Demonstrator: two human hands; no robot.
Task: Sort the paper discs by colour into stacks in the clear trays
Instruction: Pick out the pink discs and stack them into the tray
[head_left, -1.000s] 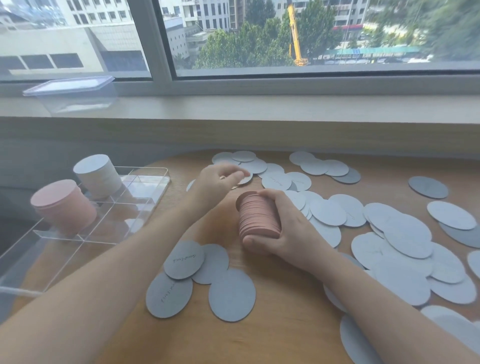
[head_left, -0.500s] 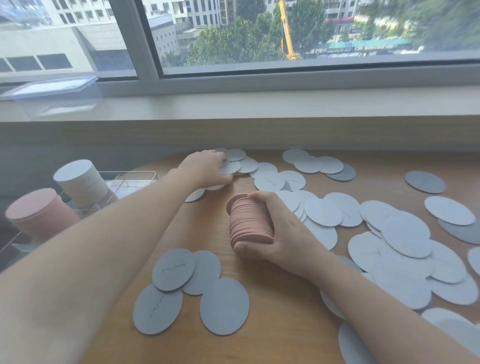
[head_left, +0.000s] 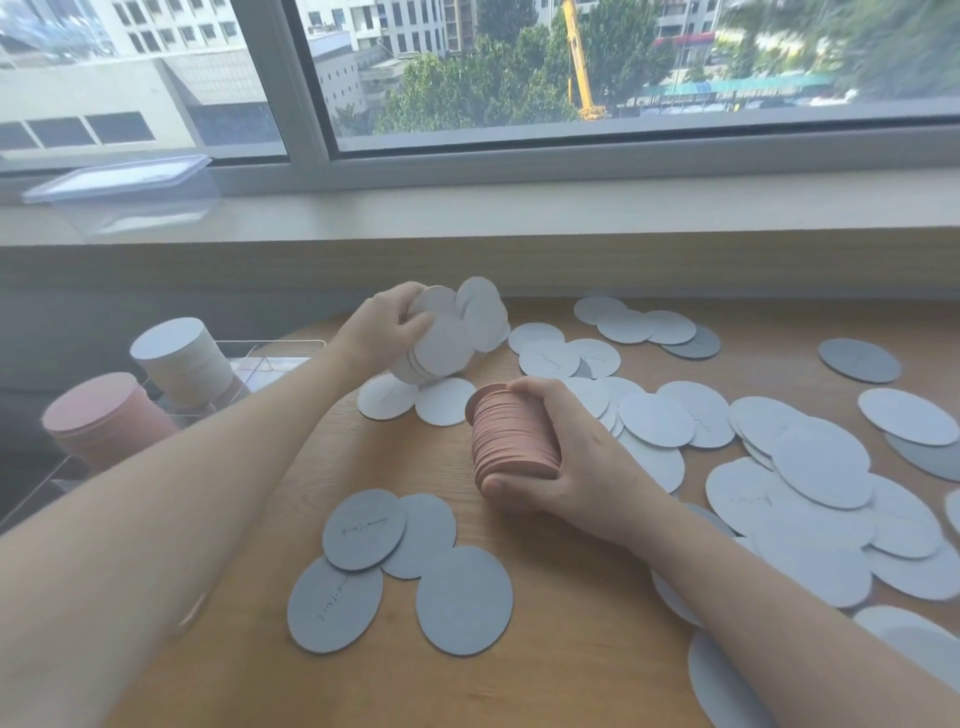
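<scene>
A round-edged wooden table (head_left: 311, 675) stands against a pale windowsill (head_left: 571, 213). On the sill, at the left, sits a clear plastic lidded box (head_left: 124, 195). Beyond the grey-framed window (head_left: 306, 104) show pale buildings, green trees and a yellow crane (head_left: 581, 62).

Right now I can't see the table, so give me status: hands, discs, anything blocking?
Left hand holds a bunch of white discs, lifted. Right hand grips the pink stack on the table. Way to the clear tray open.
</scene>
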